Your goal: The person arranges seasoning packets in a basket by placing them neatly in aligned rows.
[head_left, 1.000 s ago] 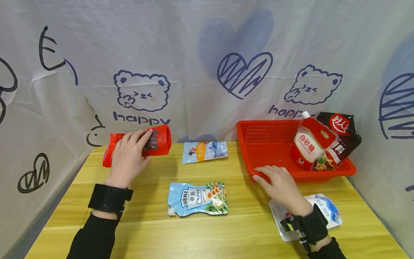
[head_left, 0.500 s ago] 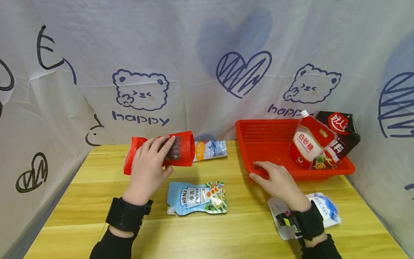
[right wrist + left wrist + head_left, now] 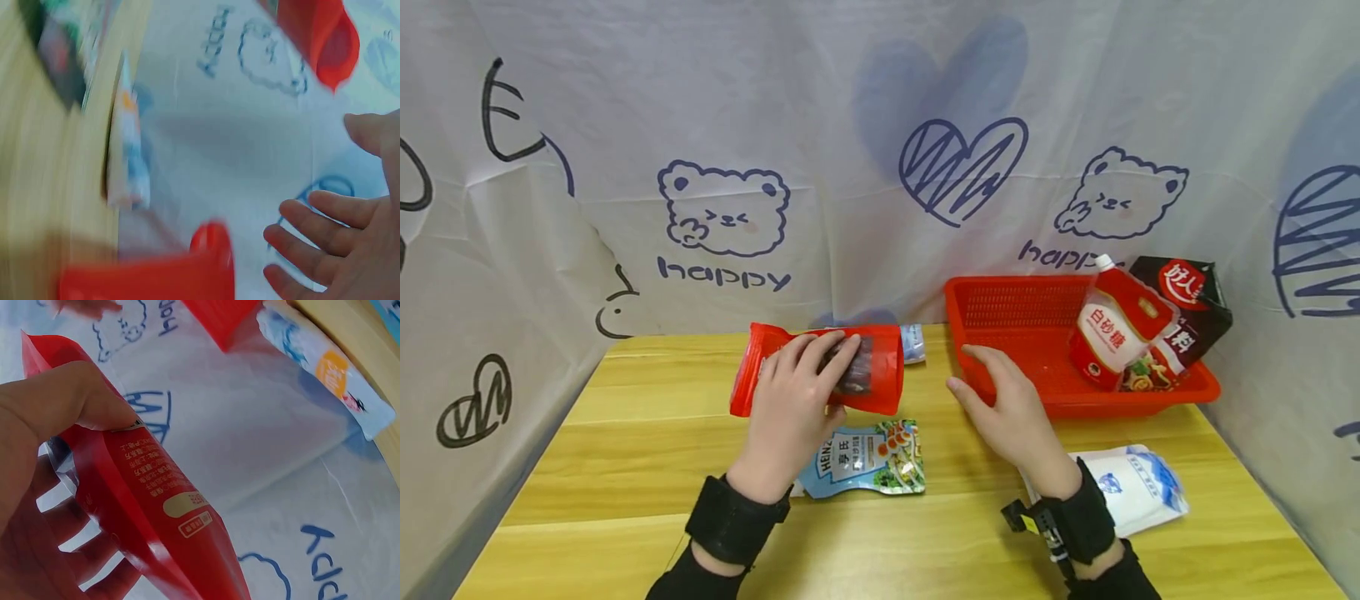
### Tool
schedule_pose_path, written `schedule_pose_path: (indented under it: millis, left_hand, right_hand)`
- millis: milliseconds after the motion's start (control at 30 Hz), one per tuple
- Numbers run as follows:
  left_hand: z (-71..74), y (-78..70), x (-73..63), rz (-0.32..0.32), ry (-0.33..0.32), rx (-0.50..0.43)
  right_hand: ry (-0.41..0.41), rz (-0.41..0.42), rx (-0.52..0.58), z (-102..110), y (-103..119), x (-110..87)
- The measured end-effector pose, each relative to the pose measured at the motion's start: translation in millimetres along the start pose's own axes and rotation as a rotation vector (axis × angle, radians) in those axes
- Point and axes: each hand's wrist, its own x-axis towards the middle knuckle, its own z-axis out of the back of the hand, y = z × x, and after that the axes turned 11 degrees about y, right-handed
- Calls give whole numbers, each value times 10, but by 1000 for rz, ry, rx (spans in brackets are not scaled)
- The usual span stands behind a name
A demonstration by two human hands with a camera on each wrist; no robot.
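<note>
My left hand (image 3: 795, 392) grips a red bag (image 3: 880, 367) with a dark see-through window, thumb on one face and fingers round the other. Gold print on the bag's back shows in the left wrist view. The bag is up above the table, overlapping a light-blue and orange packet (image 3: 913, 343) behind it and the top of a blue Heinz pouch (image 3: 872, 467). My right hand (image 3: 1011, 408) is spread, holding nothing, in front of the left corner of a red plastic basket (image 3: 958, 321). In the right wrist view its fingers point toward the red bag.
Inside the basket stand a red and white spouted pouch (image 3: 1108, 342) and a black packet (image 3: 1202, 312), both leaning right. A white pouch with blue mountains (image 3: 1142, 492) lies in front of the basket. A printed cloth (image 3: 865, 242) hangs behind the wooden table (image 3: 625, 467).
My left hand has carried the red bag rightward, from the table's left side to over the middle. My right hand has let go of the basket rim and moved slightly left.
</note>
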Motion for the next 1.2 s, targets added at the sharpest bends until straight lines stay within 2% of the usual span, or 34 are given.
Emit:
schedule_pose_path:
  millis: [133,200,300,467,633,767,933,1067,1200]
  left_hand:
    - [-34,-104,6,-37,-4,15]
    - [-55,-147,6,-54,-3,23]
    - [-86,-203,-1,-79,1,27]
    - [-121,-273,-16,-114,5,40]
    - [-145,-310,-22,-126,7,57]
    - [-160,-316,-19,-129,23,50]
    - [-156,-266,-10,-135,31,11]
    - [-112,-169,-8,-123,11,-103]
    - [-53,-51,0,-63,-25,-247]
  right_hand:
    - [-3,110,161,-109,133,-2]
    - [13,130,248,-152,189,0]
    - [49,114,368,-210,250,6]
    - [116,29,495,-276,305,0]
    - [135,4,614,-307,310,-10]
    - [115,13,679,-321,304,-13]
    - [54,37,696,-350,304,-6]
    - [-3,22,686,-356,295,14]
    - [-54,1,687,-338,287,23]
